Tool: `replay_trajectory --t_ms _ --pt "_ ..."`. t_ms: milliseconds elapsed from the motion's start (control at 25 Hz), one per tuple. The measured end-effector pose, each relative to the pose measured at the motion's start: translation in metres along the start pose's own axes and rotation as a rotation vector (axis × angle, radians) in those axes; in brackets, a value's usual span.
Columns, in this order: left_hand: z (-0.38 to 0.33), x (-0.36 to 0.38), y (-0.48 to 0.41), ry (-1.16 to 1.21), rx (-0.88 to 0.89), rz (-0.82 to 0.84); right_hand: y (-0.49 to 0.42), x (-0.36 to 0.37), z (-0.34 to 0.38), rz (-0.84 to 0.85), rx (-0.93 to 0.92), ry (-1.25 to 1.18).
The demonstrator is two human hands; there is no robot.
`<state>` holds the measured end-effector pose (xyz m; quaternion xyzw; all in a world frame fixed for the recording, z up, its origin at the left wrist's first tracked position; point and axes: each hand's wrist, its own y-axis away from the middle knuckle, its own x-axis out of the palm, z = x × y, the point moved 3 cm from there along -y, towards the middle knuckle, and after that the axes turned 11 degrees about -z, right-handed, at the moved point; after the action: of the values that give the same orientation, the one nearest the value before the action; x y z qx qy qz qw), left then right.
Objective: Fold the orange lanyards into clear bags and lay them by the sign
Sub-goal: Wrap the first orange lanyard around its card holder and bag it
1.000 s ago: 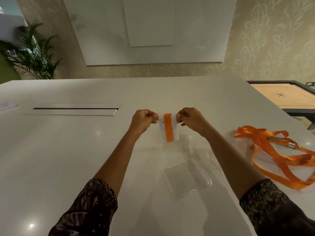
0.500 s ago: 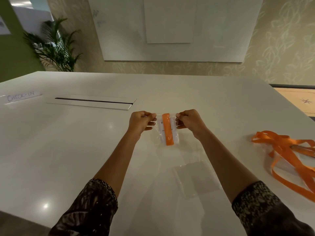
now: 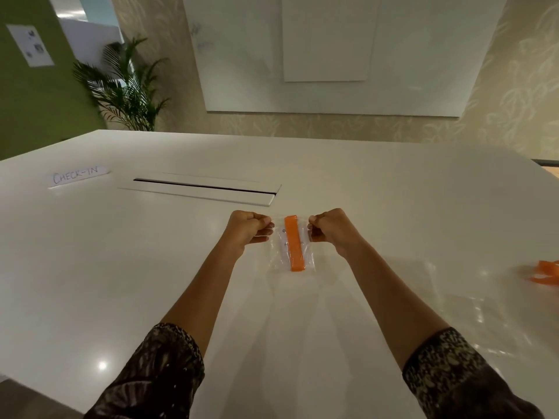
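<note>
Both hands hold one clear bag (image 3: 311, 257) by its top corners, over the middle of the table (image 3: 90, 282). The left hand (image 3: 248, 228) is curled into a loose fist, thumb and fingers pinching the bag's left corner. The right hand (image 3: 332, 230) is curled the same way and pinches the right corner. The thin film is pulled taut between them.

The bag is a small, glossy, see-through rectangle, faintly creased, with its lower end down near the tabletop. Whether it touches the surface cannot be told. Inside it lies a folded lanyard (image 3: 295, 244): a flat, matte orange ribbon packed into a narrow upright strip with squared ends. A pale card with tiny, unreadable print shows behind it on the left.

The table is broad, white and smooth, with a polished sheen that throws back ceiling lights. The sign (image 3: 77, 176), a white paper strip hand-lettered "CHECK-IN", lies flat at the far left, well apart from the bag. Between them sits a long rectangular hatch (image 3: 202, 192) with a dark slit.

At the right edge, loose loops of orange ribbon (image 3: 546, 272) lie on the table. Both forearms are bare below dark, speckled sleeves (image 3: 157, 376). Beyond the table stand a feathery green palm (image 3: 127, 89) and a glossy white wall panel (image 3: 332, 52) on leaf-patterned wallpaper.
</note>
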<state>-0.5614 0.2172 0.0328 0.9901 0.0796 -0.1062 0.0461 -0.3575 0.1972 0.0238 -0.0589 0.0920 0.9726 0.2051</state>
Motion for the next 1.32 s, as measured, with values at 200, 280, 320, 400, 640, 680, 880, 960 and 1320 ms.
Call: replay_trajectory --t_ms 200,280,320,400,640,680,880,960,1320 --pt "0.013 -0.051 -0.049 -0.030 -0.062 -0.020 -0.009 0.074 0.001 0.001 0.087 0.003" --pt "0.019 -0.066 -0.066 -0.032 -0.075 -0.027 -0.015 0.098 0.001 -0.015 0.113 0.011" --pt "0.022 -0.073 -0.075 -0.034 -0.079 -0.027 -0.018 0.109 0.001 -0.022 0.124 0.008" --pt "0.027 -0.083 -0.090 -0.041 -0.084 -0.025 -0.023 0.128 -0.001 -0.039 0.146 0.008" --pt "0.041 -0.100 -0.128 -0.034 -0.095 -0.012 -0.032 0.166 -0.006 -0.088 0.197 -0.019" --pt "0.042 -0.102 -0.134 -0.031 -0.094 -0.004 -0.035 0.170 -0.007 -0.102 0.199 -0.024" --pt "0.047 -0.100 -0.160 -0.057 -0.093 0.019 -0.048 0.184 -0.011 -0.192 0.216 -0.005" --pt "0.049 -0.095 -0.168 -0.064 -0.091 0.034 -0.052 0.186 -0.012 -0.236 0.209 0.016" --pt "0.057 -0.078 -0.194 -0.221 0.011 0.039 -0.063 0.184 -0.014 -0.315 0.126 0.214"
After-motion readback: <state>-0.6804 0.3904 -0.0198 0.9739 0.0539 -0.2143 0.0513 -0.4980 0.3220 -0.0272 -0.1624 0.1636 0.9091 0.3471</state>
